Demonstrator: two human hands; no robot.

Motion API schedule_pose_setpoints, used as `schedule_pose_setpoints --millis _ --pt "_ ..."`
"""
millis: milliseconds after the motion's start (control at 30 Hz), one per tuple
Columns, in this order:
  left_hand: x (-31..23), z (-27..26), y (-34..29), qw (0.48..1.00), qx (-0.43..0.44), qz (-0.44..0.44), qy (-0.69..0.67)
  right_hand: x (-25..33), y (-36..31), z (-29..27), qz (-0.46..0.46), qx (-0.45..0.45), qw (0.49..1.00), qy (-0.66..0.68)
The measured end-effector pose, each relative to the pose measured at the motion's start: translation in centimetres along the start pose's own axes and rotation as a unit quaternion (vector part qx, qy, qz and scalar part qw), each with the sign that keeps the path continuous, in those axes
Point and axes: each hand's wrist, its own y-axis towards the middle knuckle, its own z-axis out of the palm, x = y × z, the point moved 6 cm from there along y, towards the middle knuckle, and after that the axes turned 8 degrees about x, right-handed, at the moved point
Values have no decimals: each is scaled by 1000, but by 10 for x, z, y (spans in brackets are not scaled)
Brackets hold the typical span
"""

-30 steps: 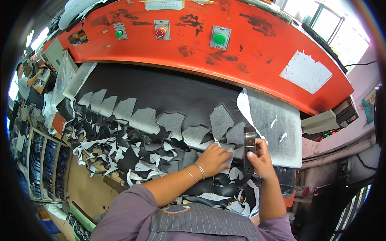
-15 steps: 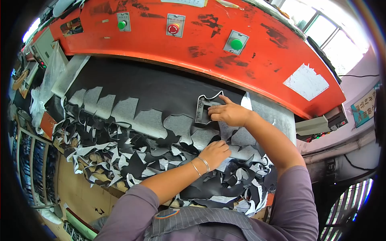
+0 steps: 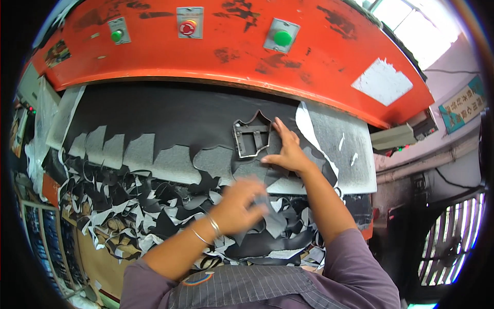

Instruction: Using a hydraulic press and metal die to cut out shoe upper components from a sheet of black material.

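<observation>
A metal cutting die (image 3: 258, 138) with a notched top edge and inner crossbars lies on a black sheet of material (image 3: 170, 113), near the sheet's cut front edge. My right hand (image 3: 289, 150) is at the die's right side, thumb and fingers spread around its corner. The fingertips are close to the metal; whether they touch it I cannot tell. Smeared by motion, my left hand (image 3: 239, 206) is above the scraps in front of the cutting board. Grey material (image 3: 242, 232) shows just below it, and I cannot tell if the fingers hold it.
An orange press beam (image 3: 329, 77) with green and red buttons spans the back. Black and white offcuts (image 3: 154, 219) hang in a heap along the front edge. The pale cutting board (image 3: 355, 167) shows at right. Shelving (image 3: 43, 232) stands at lower left.
The head view has shifted. My right hand has moved off the die's inner bars to its right side, and the die sits turned. My left hand has swung left and toward me.
</observation>
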Motion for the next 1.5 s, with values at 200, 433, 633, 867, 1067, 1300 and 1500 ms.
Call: schedule_pose_setpoints --millis 200,433,633,867,1067,1300,1500 --pt "75 -53 21 979 -81 -163 92 10 16 0 73 1 997 30" --pt "82 -40 28 979 -60 -166 101 12 18 -7 -2 -29 999 -20" --pt "82 -51 22 980 -100 -169 23 19 14 -11 -7 -70 997 -28" --pt "78 -64 24 966 -117 -218 -80 17 27 -11 -4 -74 997 4" --pt "78 -59 31 966 -113 -224 -65 9 25 -16 -13 -87 996 -17" --pt "82 -55 28 974 -111 -198 5 13 22 -16 4 -65 997 -27" --pt "73 -54 27 973 -98 -192 79 11 21 -10 -1 -56 998 -39"
